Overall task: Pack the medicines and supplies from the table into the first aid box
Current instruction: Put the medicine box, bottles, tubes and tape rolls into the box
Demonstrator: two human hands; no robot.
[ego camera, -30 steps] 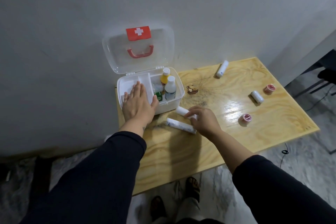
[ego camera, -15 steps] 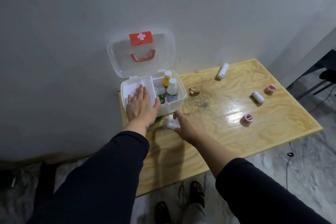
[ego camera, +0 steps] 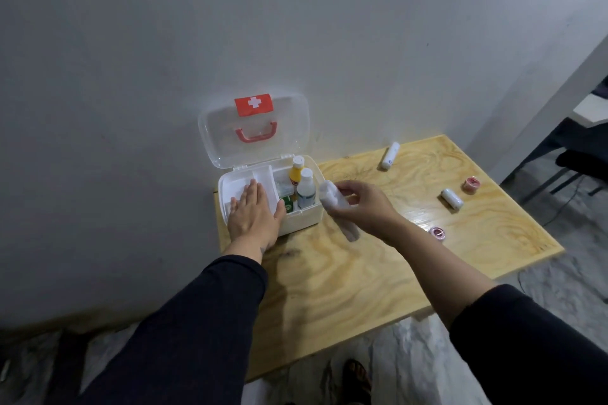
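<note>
The white first aid box [ego camera: 306, 219] stands open at the table's back left, its clear lid [ego camera: 253, 128] leaning on the wall. Inside stand a yellow bottle [ego camera: 296, 172], a white bottle [ego camera: 306, 189] and a green item [ego camera: 288, 203]. My left hand [ego camera: 255, 214] lies flat, fingers spread, on the box's left tray. My right hand [ego camera: 362, 204] is raised just right of the box, shut on two white bandage rolls [ego camera: 334, 199]; one sticks up, the other hangs down. On the table lie a white roll [ego camera: 390, 155], another white roll [ego camera: 452, 198] and two pink tape rolls [ego camera: 472, 182] [ego camera: 437, 232].
The plywood table [ego camera: 345, 279] stands against a grey wall. Its right and front edges drop to a marbled floor. A dark chair [ego camera: 579, 154] is at the far right. Sandalled feet [ego camera: 357, 378] show below the front edge.
My right hand gathered the two white rolls from the table in front of the box and lifted them up beside the box's right wall. My left hand stayed on the box.
</note>
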